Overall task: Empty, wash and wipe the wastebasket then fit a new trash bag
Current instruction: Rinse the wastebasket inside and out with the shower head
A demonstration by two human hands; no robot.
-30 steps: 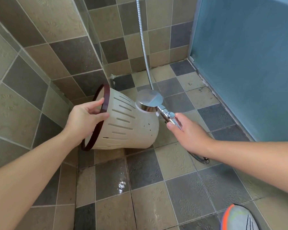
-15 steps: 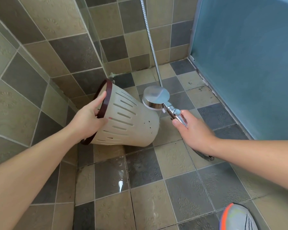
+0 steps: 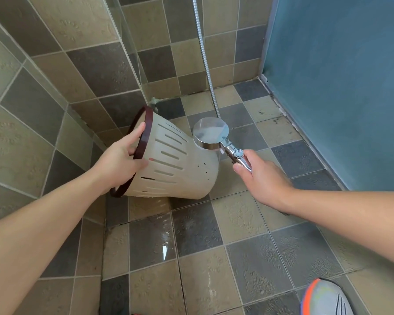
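- The tiled floor (image 3: 248,264) fills the lower half of the frame and shines wet at lower centre; there is one floor, and the tiled walls meet it at upper left.
- One blue panel (image 3: 341,83) takes up the upper right of the frame.
- One wastebasket (image 3: 180,169), cream with slotted sides and a dark brown rim, sits left of centre; it is tipped on its side with its mouth toward the left wall and its base toward the shower head, and its lower edge seems to rest on the floor.
- The left hand (image 3: 121,162), one of two hands in view, grips the basket's rim, fingers curled over the brown band and thumb on the slotted wall.
- The right hand (image 3: 259,178), right of centre, is wrapped round the chrome handle of the shower head.
- One shower head (image 3: 210,133) sits at centre, just beside the basket's base, face angled down toward it; whether water is running cannot be told.
- One metal hose (image 3: 205,55) runs from the top centre of the frame down behind the shower head.
- One shoe (image 3: 325,298) shows at lower right.
- The step in hand appears to be rinsing. To do it well, the person would likely turn the basket by its rim so the spray reaches every slot, then aim into the mouth with the opening tilted down so dirty water drains out.
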